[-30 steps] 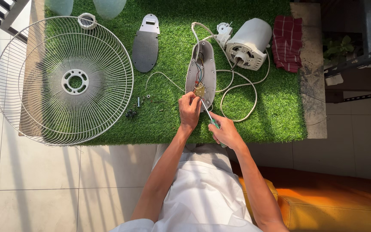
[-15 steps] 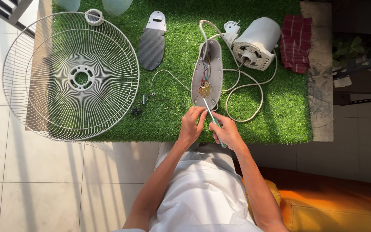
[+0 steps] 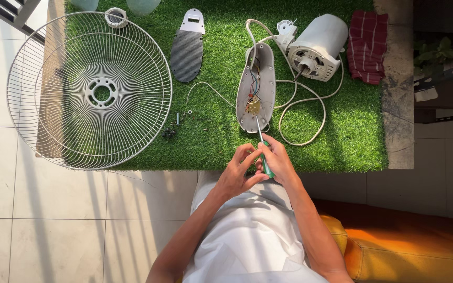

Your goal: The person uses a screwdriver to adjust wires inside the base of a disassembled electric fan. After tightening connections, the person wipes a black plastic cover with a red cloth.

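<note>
Right hand (image 3: 279,161) fingers grip the green-handled screwdriver (image 3: 262,149); left hand (image 3: 238,172) fingers curl against its handle. Keep the tip square inside the open switch housing (image 3: 256,86), pressing lightly.

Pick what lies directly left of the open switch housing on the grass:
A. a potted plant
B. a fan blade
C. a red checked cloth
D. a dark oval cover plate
D: the dark oval cover plate lies on the grass left of the open switch housing, between it and the wire fan guard; the red cloth lies far right.
</note>
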